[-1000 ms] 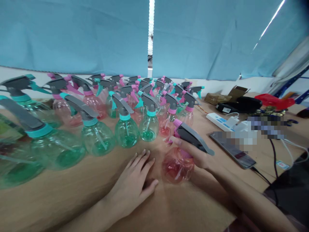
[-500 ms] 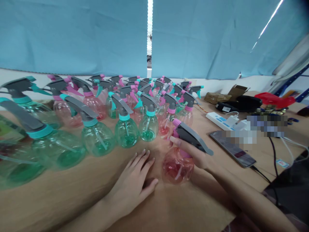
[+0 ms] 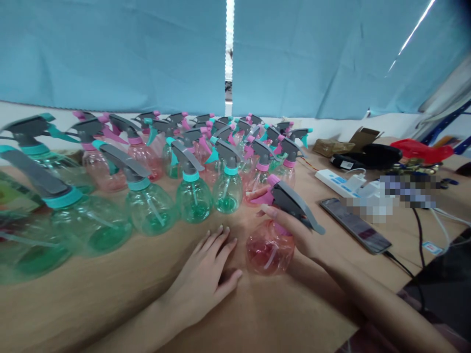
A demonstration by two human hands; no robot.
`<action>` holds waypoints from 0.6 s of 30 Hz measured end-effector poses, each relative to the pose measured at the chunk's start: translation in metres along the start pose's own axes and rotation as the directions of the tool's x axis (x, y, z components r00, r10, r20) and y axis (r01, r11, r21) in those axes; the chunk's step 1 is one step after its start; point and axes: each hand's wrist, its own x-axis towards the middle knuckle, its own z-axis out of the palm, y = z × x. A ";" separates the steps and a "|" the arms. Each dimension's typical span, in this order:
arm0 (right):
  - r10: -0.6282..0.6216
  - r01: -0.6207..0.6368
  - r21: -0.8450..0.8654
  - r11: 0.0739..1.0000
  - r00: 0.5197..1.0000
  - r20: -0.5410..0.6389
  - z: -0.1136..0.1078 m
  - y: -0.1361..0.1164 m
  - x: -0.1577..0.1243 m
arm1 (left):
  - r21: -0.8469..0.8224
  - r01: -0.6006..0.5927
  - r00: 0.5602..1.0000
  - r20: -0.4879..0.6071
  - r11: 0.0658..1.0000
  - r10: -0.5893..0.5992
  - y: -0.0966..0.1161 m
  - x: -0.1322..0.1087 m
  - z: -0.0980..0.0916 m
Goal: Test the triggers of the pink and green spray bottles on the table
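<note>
1. Since half a second back, the pink spray bottle (image 3: pixel 268 250) has tipped a little and its pink trigger now shows clear of the fingers; the left hand has hardly stirred.
2. The right hand (image 3: pixel 300 235) is curled about that bottle's neck, just under the grey spray head, with the forefinger stretched forward along the top.
3. The bottle stands near the front edge of the tabletop (image 3: pixel 110 299), its base seemingly on the wood, leaning slightly.
4. The left hand (image 3: pixel 206 279) lies palm down on the tabletop, fingers spread and holding nothing, just beside the bottle and apart from it.
5. Behind both hands, toward the back edge, stands a crowd of green and pink spray bottles (image 3: pixel 193 196), all upright.
6. Toward the right edge lie a phone (image 3: pixel 355 225) and, farther back, a white power strip (image 3: pixel 336 180).
7. A blue curtain (image 3: pixel 110 49) hangs beyond the back edge.
</note>
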 end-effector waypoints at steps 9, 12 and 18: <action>0.065 -0.074 -0.078 0.994 0.992 -0.112 0.001 0.008 -0.008 | -0.001 -0.006 1.000 0.018 1.000 0.006 0.001 0.000 -0.002; 0.074 -0.089 -0.136 0.987 0.991 -0.111 -0.003 0.010 -0.007 | -0.006 -0.003 1.000 0.016 1.000 0.003 0.000 0.000 -0.002; 0.028 -0.027 -0.055 0.998 0.999 0.026 -0.002 -0.004 -0.003 | -0.035 0.001 1.000 0.000 0.999 -0.001 0.001 0.000 -0.001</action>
